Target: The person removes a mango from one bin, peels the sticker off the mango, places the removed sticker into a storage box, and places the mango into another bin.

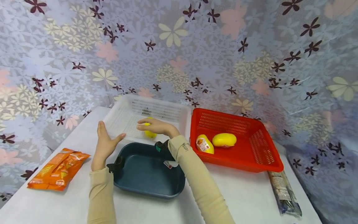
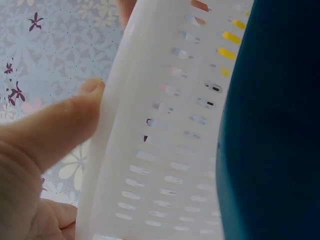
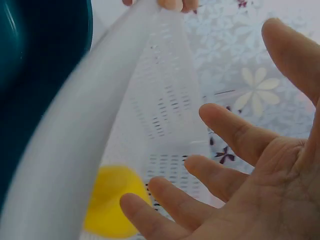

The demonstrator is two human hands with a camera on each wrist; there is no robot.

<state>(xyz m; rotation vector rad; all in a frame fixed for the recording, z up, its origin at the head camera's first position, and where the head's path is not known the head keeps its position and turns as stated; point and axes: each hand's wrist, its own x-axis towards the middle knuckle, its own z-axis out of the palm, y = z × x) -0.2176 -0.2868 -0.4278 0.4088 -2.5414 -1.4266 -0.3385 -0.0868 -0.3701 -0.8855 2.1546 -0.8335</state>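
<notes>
My left hand (image 1: pixel 107 143) is at the front left of the white slotted basket (image 1: pixel 159 107), thumb and fingers spread apart. In the left wrist view its thumb (image 2: pixel 70 120) lies against or very close to the basket's rim; contact is hard to tell. Inside that basket sits a smooth yellow rounded thing (image 1: pixel 151 134), partly covered by my right hand (image 1: pixel 158 126). The right wrist view has the right hand's fingers spread and extended beside the yellow thing (image 3: pixel 112 205), gripping nothing. Below both hands stands a dark blue-green tub (image 1: pixel 151 174) with a small label inside.
To the right, a red basket (image 1: pixel 223 158) holds a yellow fruit-shaped thing with a label (image 1: pixel 204 144) and another yellow one (image 1: pixel 224 140). An orange snack bag (image 1: pixel 58 169) lies at the left. A long plastic-wrapped pack (image 1: pixel 283 193) lies by the table's right edge. Floral cloth hangs behind.
</notes>
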